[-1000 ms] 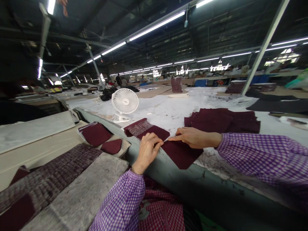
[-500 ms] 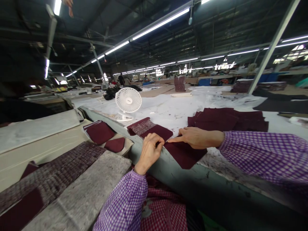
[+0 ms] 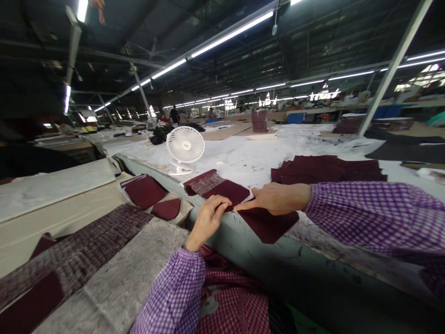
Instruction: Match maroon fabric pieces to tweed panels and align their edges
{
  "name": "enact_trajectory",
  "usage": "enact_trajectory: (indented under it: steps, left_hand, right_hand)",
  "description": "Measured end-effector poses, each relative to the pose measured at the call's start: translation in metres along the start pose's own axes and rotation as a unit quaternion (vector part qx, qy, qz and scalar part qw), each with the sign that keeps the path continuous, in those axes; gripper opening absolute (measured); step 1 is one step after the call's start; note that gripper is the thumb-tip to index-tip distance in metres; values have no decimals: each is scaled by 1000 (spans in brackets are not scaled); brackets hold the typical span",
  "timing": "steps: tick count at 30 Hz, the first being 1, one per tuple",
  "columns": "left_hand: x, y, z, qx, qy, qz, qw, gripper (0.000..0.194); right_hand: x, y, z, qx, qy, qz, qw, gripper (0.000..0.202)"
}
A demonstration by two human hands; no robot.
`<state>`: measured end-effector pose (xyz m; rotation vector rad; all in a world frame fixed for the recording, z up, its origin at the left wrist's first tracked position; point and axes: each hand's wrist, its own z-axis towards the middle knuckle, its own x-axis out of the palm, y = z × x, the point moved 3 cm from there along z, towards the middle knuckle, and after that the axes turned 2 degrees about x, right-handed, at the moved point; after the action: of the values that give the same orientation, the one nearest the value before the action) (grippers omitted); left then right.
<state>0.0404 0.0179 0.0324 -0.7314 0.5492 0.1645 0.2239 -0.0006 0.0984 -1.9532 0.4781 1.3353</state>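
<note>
My left hand point(image 3: 208, 219) is closed in a pinch at the near corner of a maroon fabric piece point(image 3: 227, 191), which lies at the table edge with a speckled grey-maroon strip point(image 3: 207, 184) across its far part. What the fingertips grip is too small to make out. My right hand point(image 3: 276, 198) points left, its index finger stretched out and touching the table edge beside that corner. Under the right hand, another maroon piece point(image 3: 269, 226) hangs partly over the edge.
A white fan point(image 3: 186, 144) stands beyond the fabric. Loose maroon pieces point(image 3: 330, 170) are heaped at the right. At lower left, a lower surface holds a long speckled strip point(image 3: 100, 239), a small maroon stack point(image 3: 143, 191) and a grey slab point(image 3: 128, 273).
Both hands have shifted left along the table edge, my left hand also a little towards me. The fabric pieces lie almost as before.
</note>
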Motion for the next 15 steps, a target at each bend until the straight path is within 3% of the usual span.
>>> enact_trajectory:
  steps: [3, 7, 11, 15]
  left_hand:
    - [1, 1, -2, -16, -15, 9, 1000, 24]
    - [2, -2, 0, 6, 11, 59, 998, 35]
    - [-2, -2, 5, 21, 38, 42, 998, 14]
    - [-5, 0, 9, -17, 32, -11, 999, 13]
  right_hand:
    - [6, -6, -3, 11, -27, 33, 999, 59]
    - [12, -25, -2, 46, -60, 155, 985, 58]
    - [5, -37, -1, 22, -33, 265, 963, 26]
    - [-10, -71, -26, 25, -62, 322, 944, 25]
